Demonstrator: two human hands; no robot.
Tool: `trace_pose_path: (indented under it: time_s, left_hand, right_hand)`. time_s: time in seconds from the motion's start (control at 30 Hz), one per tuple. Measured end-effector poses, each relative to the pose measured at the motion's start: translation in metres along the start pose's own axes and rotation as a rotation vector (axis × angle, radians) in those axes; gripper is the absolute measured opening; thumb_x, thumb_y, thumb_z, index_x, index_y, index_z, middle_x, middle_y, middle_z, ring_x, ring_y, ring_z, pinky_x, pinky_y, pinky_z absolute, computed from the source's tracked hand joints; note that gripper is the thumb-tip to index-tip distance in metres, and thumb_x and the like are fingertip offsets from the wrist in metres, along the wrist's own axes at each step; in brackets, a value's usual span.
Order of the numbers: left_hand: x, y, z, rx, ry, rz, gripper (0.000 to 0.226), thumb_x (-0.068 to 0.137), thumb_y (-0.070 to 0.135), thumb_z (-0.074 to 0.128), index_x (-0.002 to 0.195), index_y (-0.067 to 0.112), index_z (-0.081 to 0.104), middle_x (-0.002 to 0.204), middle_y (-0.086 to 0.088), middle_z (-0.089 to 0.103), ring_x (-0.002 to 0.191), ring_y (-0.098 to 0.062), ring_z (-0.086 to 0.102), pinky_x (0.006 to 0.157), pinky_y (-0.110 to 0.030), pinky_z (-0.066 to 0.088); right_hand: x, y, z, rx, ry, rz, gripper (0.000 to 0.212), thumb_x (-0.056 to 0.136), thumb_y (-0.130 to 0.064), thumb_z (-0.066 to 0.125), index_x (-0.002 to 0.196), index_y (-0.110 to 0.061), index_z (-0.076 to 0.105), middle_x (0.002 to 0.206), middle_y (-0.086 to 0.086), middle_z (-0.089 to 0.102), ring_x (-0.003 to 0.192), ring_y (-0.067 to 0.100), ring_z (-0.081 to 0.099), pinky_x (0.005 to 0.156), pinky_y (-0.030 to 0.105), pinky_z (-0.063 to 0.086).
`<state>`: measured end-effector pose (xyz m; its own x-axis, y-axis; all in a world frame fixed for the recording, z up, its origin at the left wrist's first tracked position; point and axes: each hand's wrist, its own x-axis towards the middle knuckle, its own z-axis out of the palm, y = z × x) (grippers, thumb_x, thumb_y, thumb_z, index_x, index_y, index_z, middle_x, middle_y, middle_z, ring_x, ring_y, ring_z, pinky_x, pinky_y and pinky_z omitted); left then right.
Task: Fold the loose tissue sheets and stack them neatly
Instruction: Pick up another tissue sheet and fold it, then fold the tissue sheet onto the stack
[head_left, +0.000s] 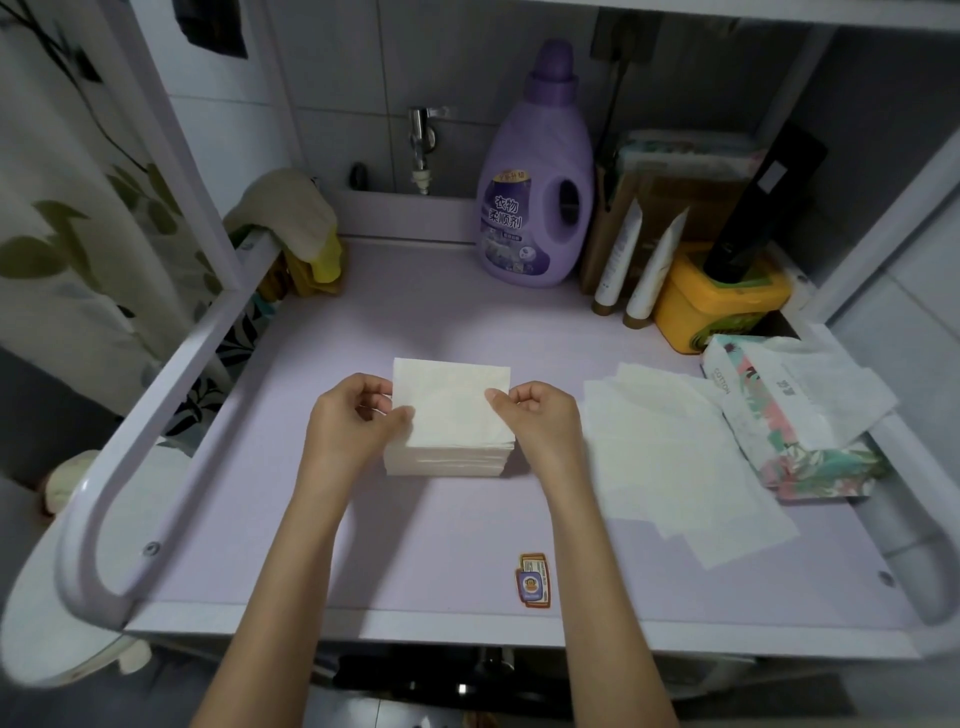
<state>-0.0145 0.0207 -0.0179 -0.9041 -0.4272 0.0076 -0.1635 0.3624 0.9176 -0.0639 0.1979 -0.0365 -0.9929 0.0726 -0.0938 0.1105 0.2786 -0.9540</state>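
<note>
Middle of the lilac top (415, 322): a stack (447, 462) of folded white tissues sits here, edges pretty well lined up, between the two forearms.
Sheet (451, 400): one folded sheet is held over the stack, tilted up toward the back wall. Its near edge looks like it's down on the stack, but honestly it's white on white, so hard to say.
Left hand (353, 415): pinching the sheet's left edge, thumb on top, other fingers curled underneath.
Right hand (540, 415): same deal on the right edge, thumb and fingertips nipping the paper, rest of the fingers tucked in.
Loose sheets (670, 467): unfolded ones lie flat and overlapping to the right of the stack, not touching it, spreading toward the front right corner.
Pack (789, 415): floral soft pack at the right edge, partly on top of the loose sheets, with tissue spilling out of its top.
Back row: purple bottle (535, 197) upright against the wall, two white tubes (618, 260) standing cap-down just right of it, then a yellow tub (717, 306) with some black thing leaning on its lid.
Wall: chrome tap (422, 140) left of the bottle.
Back left corner: beige and yellow cloth (291, 218) draped over the rail.
Front: small sticker (533, 579) stuck on the top, near the right forearm.
</note>
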Motion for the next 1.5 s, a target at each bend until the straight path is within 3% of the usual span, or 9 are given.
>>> trace_pose_path:
  time_s: [0.13,0.23,0.37,0.47,0.57,0.8,1.1,1.27,1.5]
  left_hand:
    - [0.0,0.0,0.0,-0.02,0.001,-0.015,0.022,0.078,0.005,0.075,0.096,0.008,0.063,0.077,0.0,0.057,0.075,-0.019,0.054,0.071,-0.031,0.047]
    - [-0.003,0.001,0.002,0.176,0.09,0.083,0.05,0.075,0.008,0.077,0.119,0.013,0.054,0.114,-0.003,0.054,0.108,-0.02,0.052,0.089,-0.028,0.043]
    - [-0.007,0.009,0.012,0.532,0.086,0.526,0.058,0.081,0.011,0.057,0.138,0.012,0.045,0.152,-0.012,0.03,0.143,-0.028,0.023,0.111,-0.043,0.023]
    - [-0.01,0.009,0.026,0.676,-0.128,0.593,0.062,0.089,0.038,0.019,0.142,0.017,0.042,0.159,-0.005,0.022,0.148,-0.02,0.011,0.115,-0.038,0.007]
    - [-0.01,0.0,0.035,0.779,-0.285,0.462,0.065,0.095,0.049,0.001,0.153,0.025,0.016,0.161,0.006,0.005,0.148,-0.01,-0.002,0.117,-0.035,-0.001]
    - [-0.01,0.008,0.034,0.825,-0.321,0.396,0.055,0.103,0.038,0.024,0.154,0.023,0.008,0.162,0.006,0.0,0.148,-0.012,-0.005,0.118,-0.043,0.001]
    - [-0.028,0.029,0.056,0.631,-0.177,0.783,0.053,0.088,0.034,0.028,0.131,0.016,0.053,0.152,-0.005,0.037,0.146,-0.022,0.019,0.116,-0.039,-0.002]
    - [-0.039,0.038,0.077,0.512,-0.218,0.859,0.035,0.09,0.026,0.041,0.118,0.019,0.061,0.147,-0.003,0.044,0.144,-0.019,0.025,0.117,-0.037,0.005]
    - [-0.046,0.041,0.091,0.422,-0.271,0.879,0.024,0.088,0.014,0.059,0.111,0.018,0.065,0.141,-0.004,0.052,0.142,-0.019,0.03,0.116,-0.04,0.013]
  right_hand:
    - [0.001,0.001,0.0,0.004,0.018,0.008,0.024,0.08,-0.029,0.076,0.072,-0.021,0.055,0.06,-0.01,0.056,0.057,0.006,0.051,0.06,0.024,0.04]
    - [-0.003,-0.001,0.001,-0.053,0.053,-0.072,0.033,0.08,-0.025,0.076,0.098,-0.024,0.049,0.074,-0.01,0.057,0.066,0.003,0.053,0.065,0.025,0.04]
    - [-0.008,-0.004,0.001,-0.393,0.098,-0.553,0.063,0.084,-0.017,0.066,0.14,-0.02,0.039,0.14,-0.002,0.045,0.131,0.012,0.035,0.104,0.026,0.029]
    - [-0.011,-0.007,0.007,-0.639,-0.109,-0.612,0.054,0.099,-0.023,0.046,0.151,-0.024,0.029,0.16,-0.009,0.021,0.149,0.011,0.007,0.119,0.033,0.004]
    - [-0.01,0.002,0.008,-0.718,-0.286,-0.524,0.051,0.105,-0.029,0.027,0.154,-0.027,0.014,0.162,-0.014,0.007,0.149,0.006,-0.004,0.121,0.038,-0.004]
    - [-0.009,0.019,-0.032,-0.632,-0.263,-0.297,0.06,0.101,-0.05,0.027,0.155,-0.031,0.009,0.162,-0.014,0.006,0.148,0.004,-0.003,0.119,0.033,-0.006]
    - [-0.028,0.07,-0.138,-0.724,-0.03,-0.07,0.084,0.085,-0.047,0.066,0.153,-0.032,0.019,0.161,-0.012,0.011,0.149,0.01,0.0,0.118,0.039,-0.008]
    - [-0.043,0.085,-0.161,-0.634,-0.071,-0.019,0.062,0.087,-0.044,0.065,0.144,-0.042,0.037,0.16,-0.015,0.013,0.148,0.008,0.003,0.117,0.037,-0.01]
    - [-0.045,0.09,-0.155,-0.631,0.067,-0.093,0.034,0.099,-0.034,0.049,0.133,-0.034,0.055,0.155,-0.008,0.032,0.148,0.018,0.018,0.118,0.039,-0.002]
